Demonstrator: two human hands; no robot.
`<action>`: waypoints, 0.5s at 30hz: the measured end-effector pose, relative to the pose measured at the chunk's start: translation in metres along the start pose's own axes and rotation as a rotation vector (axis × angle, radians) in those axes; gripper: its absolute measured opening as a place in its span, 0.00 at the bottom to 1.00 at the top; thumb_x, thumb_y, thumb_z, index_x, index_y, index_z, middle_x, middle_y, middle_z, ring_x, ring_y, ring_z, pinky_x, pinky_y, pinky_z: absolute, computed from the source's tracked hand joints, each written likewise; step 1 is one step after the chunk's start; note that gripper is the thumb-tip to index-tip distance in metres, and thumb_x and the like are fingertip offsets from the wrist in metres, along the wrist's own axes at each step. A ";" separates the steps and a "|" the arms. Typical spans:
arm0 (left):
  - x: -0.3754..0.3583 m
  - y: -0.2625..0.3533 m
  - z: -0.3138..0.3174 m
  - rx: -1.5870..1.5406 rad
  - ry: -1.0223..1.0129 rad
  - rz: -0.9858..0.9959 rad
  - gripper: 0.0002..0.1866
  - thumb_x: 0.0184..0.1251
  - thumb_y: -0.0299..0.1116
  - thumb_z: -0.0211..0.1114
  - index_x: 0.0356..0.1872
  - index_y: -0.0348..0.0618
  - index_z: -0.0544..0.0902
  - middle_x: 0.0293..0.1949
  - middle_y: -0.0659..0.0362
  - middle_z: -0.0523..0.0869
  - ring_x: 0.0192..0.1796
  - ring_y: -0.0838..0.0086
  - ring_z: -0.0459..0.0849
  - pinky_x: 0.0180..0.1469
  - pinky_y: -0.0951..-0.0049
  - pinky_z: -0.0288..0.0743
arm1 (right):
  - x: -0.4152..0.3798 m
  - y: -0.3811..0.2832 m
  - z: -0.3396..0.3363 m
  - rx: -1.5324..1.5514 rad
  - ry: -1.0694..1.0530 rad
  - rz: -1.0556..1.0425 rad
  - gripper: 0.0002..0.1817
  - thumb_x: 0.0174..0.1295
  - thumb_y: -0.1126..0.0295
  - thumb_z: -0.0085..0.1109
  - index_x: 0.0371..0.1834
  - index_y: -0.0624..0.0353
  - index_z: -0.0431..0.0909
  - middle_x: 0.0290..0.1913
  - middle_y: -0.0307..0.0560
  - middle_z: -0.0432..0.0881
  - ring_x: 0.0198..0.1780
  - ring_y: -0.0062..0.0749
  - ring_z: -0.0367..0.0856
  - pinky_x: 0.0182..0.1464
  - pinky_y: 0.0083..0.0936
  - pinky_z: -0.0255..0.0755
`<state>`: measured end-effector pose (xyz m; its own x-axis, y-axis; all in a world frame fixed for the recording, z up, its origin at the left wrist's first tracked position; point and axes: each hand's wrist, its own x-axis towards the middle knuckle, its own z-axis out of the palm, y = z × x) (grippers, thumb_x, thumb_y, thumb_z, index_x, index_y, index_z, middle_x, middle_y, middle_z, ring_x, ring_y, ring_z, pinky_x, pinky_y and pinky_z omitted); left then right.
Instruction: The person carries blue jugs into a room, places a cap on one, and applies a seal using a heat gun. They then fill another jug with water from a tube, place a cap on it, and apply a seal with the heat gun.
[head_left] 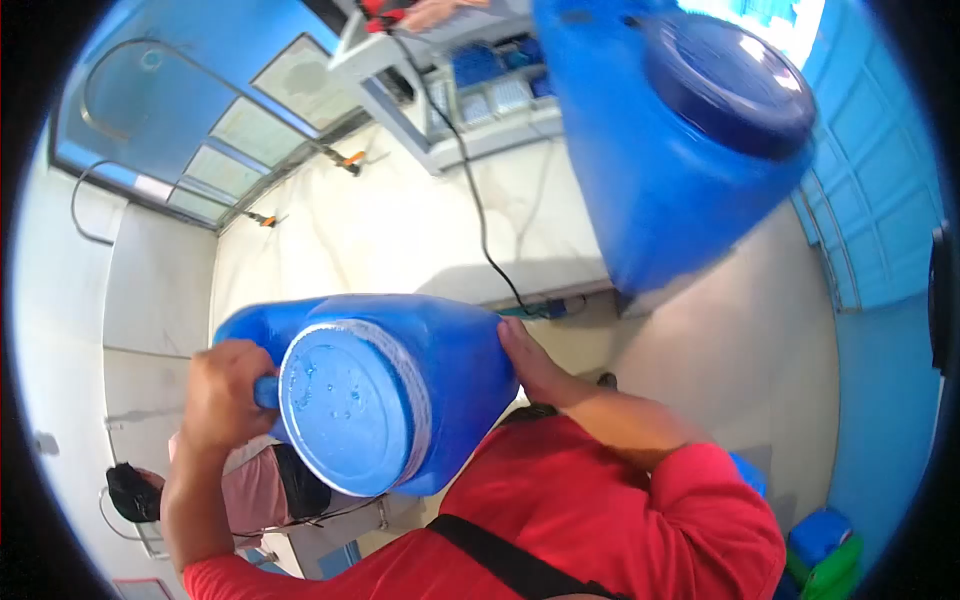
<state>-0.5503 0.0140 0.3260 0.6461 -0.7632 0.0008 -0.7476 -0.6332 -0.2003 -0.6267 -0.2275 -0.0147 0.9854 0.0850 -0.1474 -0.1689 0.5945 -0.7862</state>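
Note:
A blue plastic drum with a round, lighter blue screw lid is held up in front of my red shirt. Water drops dot the lid, and a whitish ring runs around its edge. My left hand is closed around the drum's handle beside the lid. On the opposite side, my right hand grips the body, its thumb along the wall and its other fingers mostly hidden. A larger blue drum with a dark blue lid stands at upper right, apart from my hands.
Behind lies a pale marble-look counter, crossed by a black cable. A grey shelf holds small trays. Another person is at lower left, and a hand shows at the top. Blue and green items sit at lower right.

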 end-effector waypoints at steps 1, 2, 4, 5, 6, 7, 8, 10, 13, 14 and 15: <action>-0.003 0.012 0.003 -0.058 -0.132 -0.064 0.10 0.43 0.31 0.76 0.24 0.46 0.81 0.25 0.54 0.81 0.30 0.53 0.82 0.36 0.56 0.76 | -0.011 0.000 -0.011 -0.029 0.006 0.047 0.33 0.76 0.43 0.45 0.64 0.64 0.63 0.56 0.48 0.71 0.57 0.28 0.69 0.65 0.30 0.63; -0.002 0.019 0.013 -0.215 -0.261 -0.105 0.10 0.43 0.31 0.76 0.29 0.46 0.84 0.28 0.54 0.84 0.33 0.53 0.84 0.40 0.57 0.78 | -0.019 0.006 -0.024 -0.122 0.028 0.005 0.37 0.74 0.38 0.44 0.64 0.66 0.65 0.55 0.50 0.75 0.58 0.30 0.71 0.64 0.29 0.65; 0.000 0.020 0.058 -0.491 -0.607 -0.114 0.17 0.46 0.32 0.76 0.41 0.47 0.88 0.39 0.51 0.88 0.41 0.54 0.87 0.47 0.60 0.80 | -0.033 0.020 -0.055 -0.210 0.087 0.124 0.39 0.73 0.37 0.44 0.63 0.68 0.67 0.57 0.55 0.76 0.60 0.35 0.73 0.65 0.32 0.66; -0.002 0.017 0.088 -0.602 -0.827 -0.093 0.22 0.47 0.32 0.76 0.48 0.47 0.88 0.45 0.49 0.89 0.46 0.55 0.88 0.51 0.61 0.80 | -0.039 0.030 -0.072 -0.303 0.092 0.259 0.42 0.72 0.35 0.43 0.63 0.70 0.69 0.58 0.59 0.78 0.62 0.40 0.76 0.65 0.34 0.67; 0.004 0.037 0.113 -0.674 -0.851 0.074 0.23 0.52 0.34 0.76 0.53 0.47 0.86 0.53 0.48 0.87 0.53 0.56 0.86 0.57 0.64 0.78 | -0.040 0.044 -0.095 -0.270 0.149 0.250 0.42 0.72 0.35 0.43 0.63 0.70 0.69 0.58 0.59 0.78 0.62 0.40 0.76 0.65 0.34 0.67; -0.002 0.058 0.153 -0.741 -0.842 0.144 0.24 0.57 0.37 0.74 0.56 0.46 0.83 0.57 0.47 0.85 0.58 0.53 0.83 0.62 0.62 0.75 | -0.044 0.059 -0.122 -0.611 0.065 0.321 0.43 0.70 0.34 0.45 0.64 0.69 0.70 0.60 0.62 0.77 0.63 0.46 0.76 0.66 0.37 0.68; -0.018 0.081 0.203 -0.716 -0.808 0.144 0.23 0.60 0.40 0.72 0.56 0.44 0.83 0.53 0.46 0.86 0.55 0.50 0.85 0.58 0.57 0.78 | -0.056 0.066 -0.152 -0.954 -0.030 0.405 0.44 0.68 0.33 0.47 0.64 0.68 0.72 0.63 0.66 0.77 0.64 0.52 0.76 0.67 0.40 0.68; -0.041 0.135 0.302 -0.615 -0.799 0.052 0.24 0.59 0.45 0.70 0.47 0.34 0.83 0.41 0.37 0.87 0.43 0.43 0.87 0.47 0.50 0.81 | -0.112 0.074 -0.215 -1.038 0.017 0.350 0.41 0.66 0.34 0.51 0.64 0.63 0.75 0.63 0.64 0.77 0.63 0.57 0.77 0.68 0.44 0.67; -0.048 0.216 0.445 -0.399 -0.937 0.037 0.30 0.61 0.53 0.65 0.47 0.31 0.81 0.41 0.37 0.87 0.46 0.41 0.86 0.51 0.49 0.79 | -0.261 0.101 -0.369 -0.886 0.445 0.498 0.34 0.68 0.47 0.56 0.64 0.68 0.74 0.62 0.62 0.79 0.62 0.51 0.79 0.64 0.39 0.72; -0.044 0.241 0.481 -0.371 -0.977 0.031 0.31 0.61 0.54 0.64 0.49 0.30 0.81 0.43 0.36 0.86 0.48 0.42 0.85 0.53 0.49 0.79 | -0.335 0.076 -0.385 -0.665 0.712 0.595 0.34 0.67 0.49 0.57 0.64 0.70 0.73 0.62 0.62 0.79 0.62 0.50 0.79 0.64 0.39 0.73; -0.040 0.260 0.517 -0.371 -0.993 0.050 0.31 0.61 0.54 0.64 0.49 0.30 0.81 0.43 0.36 0.86 0.48 0.42 0.85 0.53 0.49 0.79 | -0.411 0.060 -0.412 -0.755 0.811 0.690 0.33 0.67 0.50 0.58 0.64 0.68 0.73 0.60 0.63 0.80 0.61 0.51 0.80 0.63 0.40 0.73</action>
<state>-0.6908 -0.0535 -0.2322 0.3235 -0.4478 -0.8336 -0.6684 -0.7317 0.1337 -1.0508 -0.5563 -0.2491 0.4435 -0.4705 -0.7628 -0.8626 0.0068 -0.5058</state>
